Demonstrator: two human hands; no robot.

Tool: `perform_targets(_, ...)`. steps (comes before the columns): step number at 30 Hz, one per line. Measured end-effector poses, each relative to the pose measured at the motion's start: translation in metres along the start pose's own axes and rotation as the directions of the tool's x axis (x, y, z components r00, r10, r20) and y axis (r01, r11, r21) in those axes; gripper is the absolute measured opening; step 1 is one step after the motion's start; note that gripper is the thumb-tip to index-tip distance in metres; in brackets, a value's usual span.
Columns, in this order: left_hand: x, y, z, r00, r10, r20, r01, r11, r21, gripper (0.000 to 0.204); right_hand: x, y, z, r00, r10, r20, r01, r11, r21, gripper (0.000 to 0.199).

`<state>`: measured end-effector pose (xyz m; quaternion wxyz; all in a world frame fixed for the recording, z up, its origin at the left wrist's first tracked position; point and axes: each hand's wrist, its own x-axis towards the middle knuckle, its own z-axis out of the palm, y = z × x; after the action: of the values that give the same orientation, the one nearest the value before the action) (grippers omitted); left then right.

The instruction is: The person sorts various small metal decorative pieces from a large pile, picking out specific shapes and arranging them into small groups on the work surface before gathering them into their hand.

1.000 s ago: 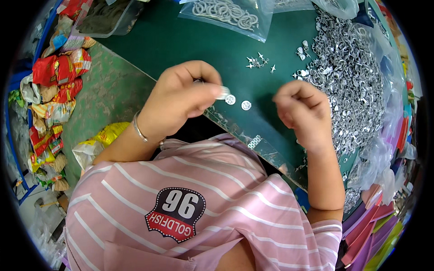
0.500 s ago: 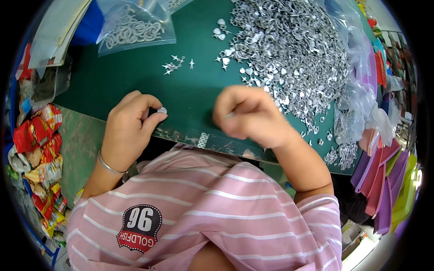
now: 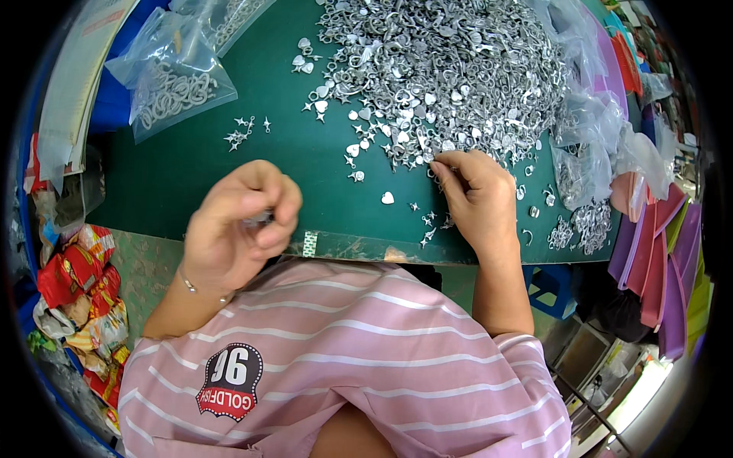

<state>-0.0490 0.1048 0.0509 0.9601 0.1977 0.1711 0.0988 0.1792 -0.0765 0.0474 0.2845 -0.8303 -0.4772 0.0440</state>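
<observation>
A small silvery metal piece (image 3: 259,220) sat pinched in the left hand (image 3: 237,229), whose fingers (image 3: 276,204) were curled together around it, lifted just above the near edge of the green tabletop (image 3: 191,168); held up that way it stayed close to the eyes, though its exact shape was too small to tell. The right hand (image 3: 477,200) rested on the mat at the near rim of the big heap of silver charms (image 3: 443,69), its fingers drawn together on one or two pieces at that rim, probably because loose pieces there were easiest to single out; whether they truly gripped anything I cannot tell.

Nearer than the heap, stray heart-shaped and star-shaped charms (image 3: 388,198) lay spread thinly between the two hands. Left of the heap, a little cluster of star pieces (image 3: 243,136) lay apart from the rest, seemingly as a sorted lot. Farther left of the heap, a clear plastic bag of metal rings (image 3: 172,84) lay flat. Right of the heap, more clear bags (image 3: 588,168) slumped with small piles beside them, and coloured folders (image 3: 672,252) stood beyond.
</observation>
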Motion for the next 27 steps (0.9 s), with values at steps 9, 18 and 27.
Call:
perform_targets(9,0.040,-0.043,0.050,0.871,-0.486,-0.067,0.490,0.870,0.055,0.007,0.002,-0.011,0.007,0.998,0.000,-0.056,-0.007,0.993,-0.120,0.009)
perform_targets(18,0.062,-0.074,0.068,0.741,-0.667,-0.080,0.659,0.701,0.272,0.007,0.003,-0.004,0.002,0.974,0.219,-0.058,-0.194,0.939,0.285,0.010)
perform_targets(27,0.072,-0.080,0.052,0.698,-0.715,-0.049,0.709,0.680,0.186,0.005,-0.008,0.012,-0.023,0.856,0.328,0.400,-0.431,0.026,0.902,0.011)
